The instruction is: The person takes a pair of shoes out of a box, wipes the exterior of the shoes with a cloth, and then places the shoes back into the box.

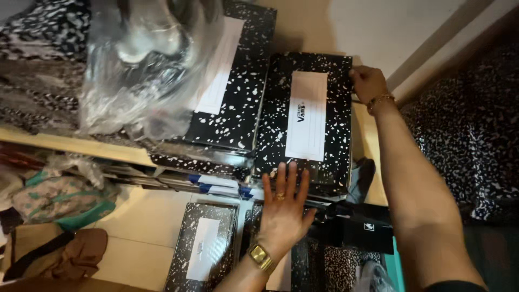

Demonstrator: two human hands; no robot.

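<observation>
Both hands are on one black box speckled with white (311,121), which lies flat on a shelf (373,157) with its long white label facing up. The left hand (284,208) is spread open, palm down, with its fingers resting over the near edge of the lid, while the right hand (367,82) curls around the far right corner — a hold at opposite ends that steadies a long, shallow box and keeps it square. Neither hand is clenched; the left is flat and pressing, the right lightly grasping the corner. Just beside it on the left lies a second speckled box (232,86), tilted a little and partly covered by a crumpled clear plastic bag (146,59), which crowds that side. Below the shelf edge, more speckled boxes (203,249) stand on the pale floor (146,221), near a plain black box (362,230) under the right forearm. A heap of cloth in green and brown (54,216) lies at the lower left — well apart from the hands. Dark speckled fabric (470,135) fills the right side.
</observation>
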